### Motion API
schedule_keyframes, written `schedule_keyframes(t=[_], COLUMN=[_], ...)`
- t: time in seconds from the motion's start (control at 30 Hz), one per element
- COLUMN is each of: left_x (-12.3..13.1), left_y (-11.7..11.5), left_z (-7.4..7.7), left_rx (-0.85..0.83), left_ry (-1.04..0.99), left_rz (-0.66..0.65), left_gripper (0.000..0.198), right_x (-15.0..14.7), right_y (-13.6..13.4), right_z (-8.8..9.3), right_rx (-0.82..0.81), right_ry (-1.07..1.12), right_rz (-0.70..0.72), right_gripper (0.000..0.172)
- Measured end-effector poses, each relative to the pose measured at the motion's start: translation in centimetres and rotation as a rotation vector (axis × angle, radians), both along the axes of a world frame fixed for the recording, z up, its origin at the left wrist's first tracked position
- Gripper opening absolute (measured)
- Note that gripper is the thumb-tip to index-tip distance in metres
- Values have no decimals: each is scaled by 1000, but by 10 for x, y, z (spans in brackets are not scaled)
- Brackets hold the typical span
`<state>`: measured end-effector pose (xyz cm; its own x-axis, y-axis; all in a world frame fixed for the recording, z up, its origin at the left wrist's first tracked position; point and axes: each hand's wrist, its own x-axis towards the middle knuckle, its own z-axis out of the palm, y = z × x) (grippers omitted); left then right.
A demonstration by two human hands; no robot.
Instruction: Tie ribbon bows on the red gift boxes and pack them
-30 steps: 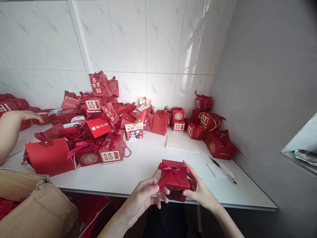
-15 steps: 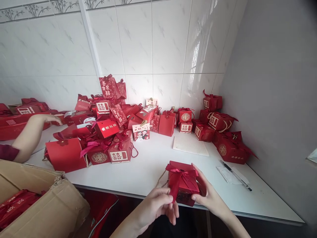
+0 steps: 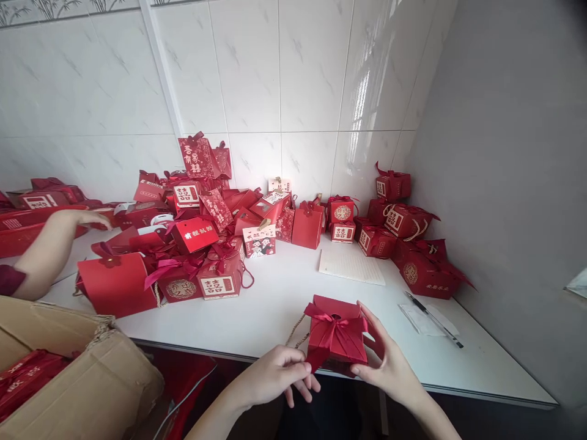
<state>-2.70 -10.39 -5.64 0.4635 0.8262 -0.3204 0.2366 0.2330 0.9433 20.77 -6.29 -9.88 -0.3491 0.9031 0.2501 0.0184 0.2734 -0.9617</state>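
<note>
A red gift box [image 3: 337, 351] with a rope handle sits at the table's front edge, close to me. Across its top is a dark red ribbon [image 3: 334, 327] tied in a bow. My left hand [image 3: 287, 373] pinches one loose end of that ribbon between thumb and finger, at the box's left front corner. On the other side, my right hand [image 3: 387, 363] grips the box, thumb at the front and fingers along the right side, partly hidden behind it.
Many red gift boxes [image 3: 197, 235] are heaped at the left, more [image 3: 408, 223] stacked at the right. A notepad [image 3: 352, 267] and a pen [image 3: 433, 319] lie on the table. A cardboard box [image 3: 114, 373] stands front left. Another person's hand [image 3: 89, 219] rests among boxes far left.
My left hand has drawn the ribbon end slightly left and outward from the box. The right hand keeps its place on the box. The view has shifted a little.
</note>
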Motion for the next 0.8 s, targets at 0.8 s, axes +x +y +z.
schedule_keyframes(t=[0.8], left_x=[14], left_y=[-27], left_z=[62], left_rx=[1332], left_ry=[173], left_rz=[677], left_gripper=[13], right_x=[-15], right_y=[-24], right_z=[53], right_rx=[707], right_ry=[-224], right_rz=[-150], right_gripper=[90])
